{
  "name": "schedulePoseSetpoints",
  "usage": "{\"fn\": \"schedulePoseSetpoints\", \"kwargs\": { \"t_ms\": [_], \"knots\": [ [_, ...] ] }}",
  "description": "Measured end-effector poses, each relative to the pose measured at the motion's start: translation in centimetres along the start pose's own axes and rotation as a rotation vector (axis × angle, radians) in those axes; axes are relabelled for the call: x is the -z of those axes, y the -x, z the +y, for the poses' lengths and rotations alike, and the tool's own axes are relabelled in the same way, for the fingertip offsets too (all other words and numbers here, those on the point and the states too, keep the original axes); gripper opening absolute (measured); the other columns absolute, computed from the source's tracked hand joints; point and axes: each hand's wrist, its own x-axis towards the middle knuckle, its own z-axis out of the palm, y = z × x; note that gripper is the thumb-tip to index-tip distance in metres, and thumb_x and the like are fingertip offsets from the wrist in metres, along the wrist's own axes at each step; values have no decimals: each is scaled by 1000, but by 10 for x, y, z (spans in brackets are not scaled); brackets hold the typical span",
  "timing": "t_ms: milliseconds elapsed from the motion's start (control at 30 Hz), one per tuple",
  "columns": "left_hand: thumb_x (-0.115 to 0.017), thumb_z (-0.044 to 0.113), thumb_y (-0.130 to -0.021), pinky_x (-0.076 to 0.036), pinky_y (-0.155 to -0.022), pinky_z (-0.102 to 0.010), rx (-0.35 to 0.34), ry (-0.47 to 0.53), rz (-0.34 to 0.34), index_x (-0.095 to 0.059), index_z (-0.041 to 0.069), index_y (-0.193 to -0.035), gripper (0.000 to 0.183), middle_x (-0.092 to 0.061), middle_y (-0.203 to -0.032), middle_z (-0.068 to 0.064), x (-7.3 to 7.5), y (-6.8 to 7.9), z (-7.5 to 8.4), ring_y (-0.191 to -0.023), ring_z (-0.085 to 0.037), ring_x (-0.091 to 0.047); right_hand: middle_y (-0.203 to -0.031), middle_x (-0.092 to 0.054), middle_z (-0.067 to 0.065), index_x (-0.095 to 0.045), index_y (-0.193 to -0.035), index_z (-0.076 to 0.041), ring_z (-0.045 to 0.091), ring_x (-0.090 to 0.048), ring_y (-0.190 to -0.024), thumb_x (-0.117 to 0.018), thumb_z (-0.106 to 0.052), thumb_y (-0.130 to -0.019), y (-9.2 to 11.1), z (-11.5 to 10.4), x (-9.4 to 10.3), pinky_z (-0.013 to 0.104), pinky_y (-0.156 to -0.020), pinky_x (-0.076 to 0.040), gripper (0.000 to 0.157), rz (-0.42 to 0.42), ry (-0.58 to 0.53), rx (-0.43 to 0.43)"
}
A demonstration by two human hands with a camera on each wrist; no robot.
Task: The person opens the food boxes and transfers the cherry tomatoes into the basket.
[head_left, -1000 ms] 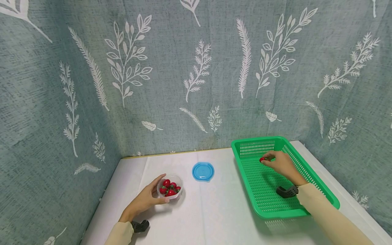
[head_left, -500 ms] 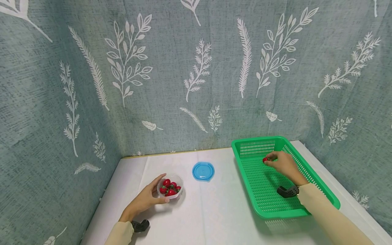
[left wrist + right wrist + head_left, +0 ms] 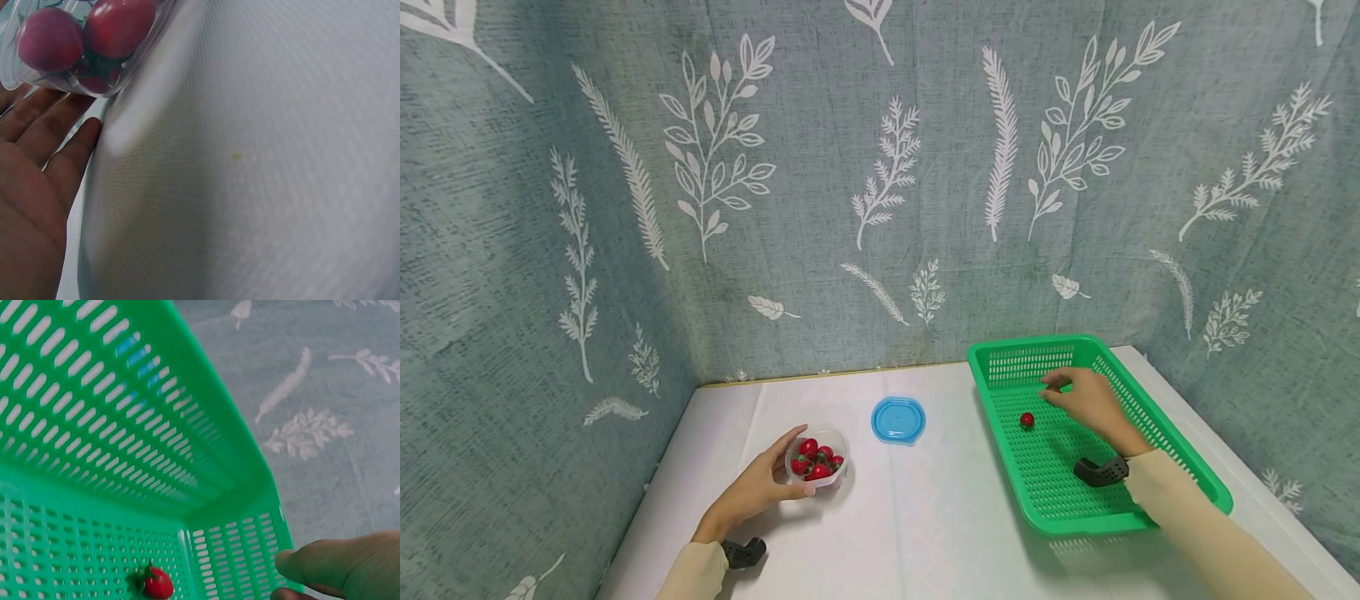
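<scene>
A clear plastic tub (image 3: 829, 482) filled with several red cherry tomatoes (image 3: 821, 472) stands on the left of the white table. My left hand (image 3: 748, 494) holds it from the left, with the fingers round the far side and the thumb along the near side. In the left wrist view, the fingers reach against the wall of the tub (image 3: 107, 89). Inside the green basket (image 3: 1052, 508), one cherry tomato (image 3: 1027, 420) lies on the floor. My right hand (image 3: 1088, 403) hovers over the basket, its bent fingers and thumb apart and holding nothing.
A blue lid (image 3: 898, 420) lies on the table between the tub and the basket. The basket's raised rim (image 3: 1000, 437) surrounds its slotted walls. A patterned cloth (image 3: 820, 183) hangs behind and beside the table.
My right hand has let go of the cherry tomato, which now lies in the basket to the left of the fingertips. The left hand and tub stay where they were.
</scene>
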Motion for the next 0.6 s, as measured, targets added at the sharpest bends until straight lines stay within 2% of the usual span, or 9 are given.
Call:
{"fn": "schedulePoseSetpoints", "kwargs": {
  "t_ms": [267, 467, 533, 600],
  "knots": [
    [-91, 28, -81, -34, -117, -54, -11, 8, -15, -28, 21, -164, 104, -28, -166, -18, 1, -1, -1, -149, -38, -34, -108, -74, 14, -75, -117, -5, 37, -68, -99, -74, -20, -96, -7, -24, -9, 51, -75, -57, 26, -9, -8, 55],
    [-91, 29, -81, -33, -118, -54, -15, -14, -10, -28, 22, -164, 104, -28, -166, -18, 1, -2, -4, -150, -38, -33, -108, -75, 12, -74, -118, -6, 40, -66, -105, -74, -21, -96, -11, -42, -17, 57, -84, -54, 27, -21, -39, 101],
    [-91, 30, -80, -33, -118, -55, -20, -20, -8, -28, 22, -164, 104, -28, -166, -19, 1, -2, -4, -150, -39, -32, -108, -75, 11, -75, -118, -5, 39, -67, -103, -75, -20, -96, -11, -49, -21, 55, -84, -54, 27, -26, -43, 125],
    [-91, 30, -80, -33, -118, -55, -23, -23, -8, -28, 22, -164, 104, -28, -166, -19, 1, -2, -4, -150, -39, -33, -108, -74, 11, -74, -118, -4, 38, -69, -88, -75, -19, -95, -12, -56, -25, 52, -78, -56, 27, -36, -67, 137]
  ]
}}
